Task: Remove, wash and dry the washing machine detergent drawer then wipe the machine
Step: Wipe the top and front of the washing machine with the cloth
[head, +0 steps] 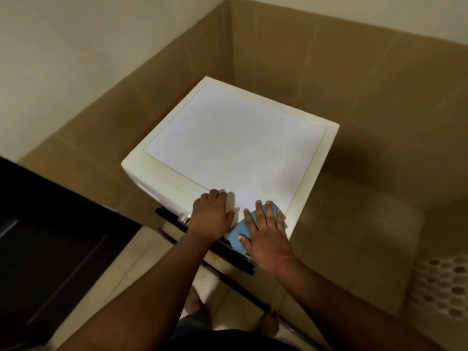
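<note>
Left hand (211, 215) flat on washer top (235, 138), right hand (264, 230) flat atop blue cloth (236, 235) nr front edge.

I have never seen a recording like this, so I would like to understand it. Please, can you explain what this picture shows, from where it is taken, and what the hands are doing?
The picture comes from a camera worn on a person's head, looking forward and down, so you see the person's own arms from above. The white box is a washing machine, seen from its top. Brown cardboard stands behind and beside it, and a dark cabinet is at the left. The right hand lies flat, fingers straight, pressing a blue cloth onto the machine's front edge. It looks like wiping. The left hand rests on the top near that edge and holds nothing. Nothing else lies on the top.
</note>
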Action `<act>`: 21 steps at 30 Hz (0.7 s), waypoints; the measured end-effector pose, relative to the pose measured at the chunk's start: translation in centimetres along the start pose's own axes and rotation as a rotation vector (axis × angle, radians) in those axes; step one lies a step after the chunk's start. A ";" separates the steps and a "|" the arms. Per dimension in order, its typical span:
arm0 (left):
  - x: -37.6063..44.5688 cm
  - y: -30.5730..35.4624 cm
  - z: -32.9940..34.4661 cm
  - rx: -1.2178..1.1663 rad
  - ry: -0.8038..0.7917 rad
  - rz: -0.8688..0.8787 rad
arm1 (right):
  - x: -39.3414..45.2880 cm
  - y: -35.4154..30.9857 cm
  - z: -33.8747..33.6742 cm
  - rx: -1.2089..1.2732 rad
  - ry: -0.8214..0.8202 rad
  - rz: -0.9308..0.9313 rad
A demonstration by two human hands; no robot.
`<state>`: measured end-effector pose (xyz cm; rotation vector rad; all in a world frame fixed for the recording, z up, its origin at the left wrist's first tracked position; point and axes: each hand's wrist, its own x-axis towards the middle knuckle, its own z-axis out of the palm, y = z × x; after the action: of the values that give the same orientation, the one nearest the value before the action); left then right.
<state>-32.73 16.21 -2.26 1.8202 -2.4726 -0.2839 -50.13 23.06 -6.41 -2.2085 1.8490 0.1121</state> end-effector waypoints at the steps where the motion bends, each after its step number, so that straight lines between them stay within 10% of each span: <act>1: -0.6 0.0 0.0 0.002 0.005 -0.023 | -0.1 0.5 0.3 -0.038 0.010 -0.044; 21: -3.0 -2.4 0.9 -0.072 0.060 -0.125 | -1.3 4.9 -0.6 -0.269 0.029 -0.289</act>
<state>-29.74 18.52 -3.40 1.9277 -2.2824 -0.3158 -55.20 23.37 -6.26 -2.6467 1.5850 0.2889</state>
